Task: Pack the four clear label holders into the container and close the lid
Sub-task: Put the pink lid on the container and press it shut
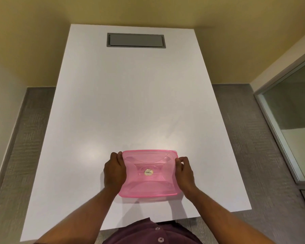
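A pink translucent container [149, 173] rests on the white table [130, 103] near its front edge, with its pink lid lying flat on top and a small round sticker at the lid's middle. My left hand [114, 170] grips the container's left side, thumb on the lid's rim. My right hand [184, 170] holds the right side, fingers curled at the lid's edge. No clear label holders can be made out; what is inside the container is hard to tell through the tinted lid.
A grey recessed cable hatch [136, 40] sits at the far end of the table. Grey carpet surrounds the table. A glass partition with a metal frame [289, 120] stands to the right.
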`<state>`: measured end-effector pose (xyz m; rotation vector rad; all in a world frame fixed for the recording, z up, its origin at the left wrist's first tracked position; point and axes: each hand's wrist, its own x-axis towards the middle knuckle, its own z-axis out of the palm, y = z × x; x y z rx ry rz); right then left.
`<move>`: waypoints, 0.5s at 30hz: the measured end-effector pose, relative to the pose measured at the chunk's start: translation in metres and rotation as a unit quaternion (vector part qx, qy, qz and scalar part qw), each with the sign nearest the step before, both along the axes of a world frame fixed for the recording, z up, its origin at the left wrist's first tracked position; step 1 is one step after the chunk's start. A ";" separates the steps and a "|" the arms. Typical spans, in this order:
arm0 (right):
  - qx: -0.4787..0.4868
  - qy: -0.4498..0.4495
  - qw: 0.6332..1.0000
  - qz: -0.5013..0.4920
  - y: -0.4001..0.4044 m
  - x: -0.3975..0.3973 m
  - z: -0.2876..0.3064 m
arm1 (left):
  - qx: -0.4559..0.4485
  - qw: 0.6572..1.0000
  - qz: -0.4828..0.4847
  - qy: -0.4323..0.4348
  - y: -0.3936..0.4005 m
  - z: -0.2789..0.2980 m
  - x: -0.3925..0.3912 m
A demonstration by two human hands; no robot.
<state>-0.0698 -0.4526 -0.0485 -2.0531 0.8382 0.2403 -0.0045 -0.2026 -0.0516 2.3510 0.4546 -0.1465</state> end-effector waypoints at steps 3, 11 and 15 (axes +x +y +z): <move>-0.008 0.013 0.999 0.028 -0.005 0.001 0.003 | -0.003 1.000 -0.007 -0.006 0.001 0.002 -0.001; -0.121 0.019 0.989 0.077 -0.009 0.031 0.012 | -0.013 0.999 -0.025 -0.016 0.003 0.006 -0.002; -0.108 0.034 0.990 0.079 -0.003 0.062 0.011 | -0.025 0.999 -0.033 -0.012 0.005 0.004 -0.001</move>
